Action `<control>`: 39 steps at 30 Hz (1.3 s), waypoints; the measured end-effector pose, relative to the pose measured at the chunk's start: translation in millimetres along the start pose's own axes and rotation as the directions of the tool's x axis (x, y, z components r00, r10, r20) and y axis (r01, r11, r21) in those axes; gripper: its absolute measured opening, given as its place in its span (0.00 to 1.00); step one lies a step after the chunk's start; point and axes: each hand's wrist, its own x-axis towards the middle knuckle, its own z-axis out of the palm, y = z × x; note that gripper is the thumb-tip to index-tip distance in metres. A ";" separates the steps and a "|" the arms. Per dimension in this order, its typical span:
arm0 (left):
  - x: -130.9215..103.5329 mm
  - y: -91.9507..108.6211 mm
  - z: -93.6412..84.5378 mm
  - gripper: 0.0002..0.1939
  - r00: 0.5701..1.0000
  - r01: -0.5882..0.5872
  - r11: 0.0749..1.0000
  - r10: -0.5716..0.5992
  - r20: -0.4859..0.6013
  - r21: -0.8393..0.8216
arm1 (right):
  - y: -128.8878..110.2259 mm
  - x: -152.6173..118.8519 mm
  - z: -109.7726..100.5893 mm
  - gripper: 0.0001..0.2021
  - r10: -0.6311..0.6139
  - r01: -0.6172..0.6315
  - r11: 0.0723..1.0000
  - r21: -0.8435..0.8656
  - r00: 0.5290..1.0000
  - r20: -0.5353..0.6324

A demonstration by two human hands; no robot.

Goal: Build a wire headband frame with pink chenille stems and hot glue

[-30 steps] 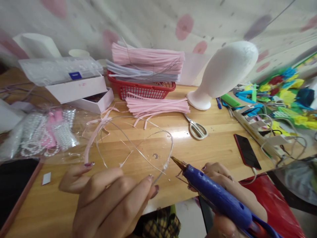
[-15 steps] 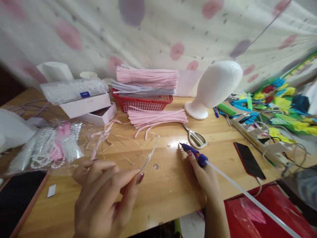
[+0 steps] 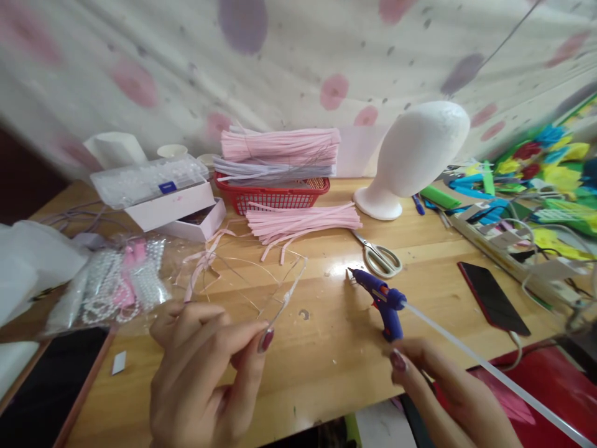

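Observation:
My left hand (image 3: 205, 367) is closed in a pinch on the end of a thin wire frame (image 3: 288, 298), which reaches up and away over the table. A whitish lump sits partway along the wire. The blue glue gun (image 3: 380, 292) rests on the table to the right, a long clear glue stick (image 3: 489, 367) poking out of its back. Just below its handle is my right hand (image 3: 448, 389), off the gun, with thumb and forefinger apart and nothing between them. Scissors (image 3: 382, 258) with cream handles lie behind the gun.
Pink pipe cleaners (image 3: 303, 223) lie before a red basket (image 3: 275, 198) heaped with more. A white foam head (image 3: 420, 155) stands at the back right. Bagged pearl strings (image 3: 109, 274) are at left. A phone (image 3: 494, 298) and a power strip (image 3: 494, 242) lie at right.
My right hand has let go of the glue gun and drawn back down to the right. My left hand keeps its pinch on the wire frame. The whole view has shifted slightly.

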 end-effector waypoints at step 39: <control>-9.4 16.6 -16.5 0.10 0.878 0.474 0.852 -0.438 0.194 -0.220 | -63.1 75.2 82.7 0.14 -0.339 0.345 0.840 0.419 0.936 -0.092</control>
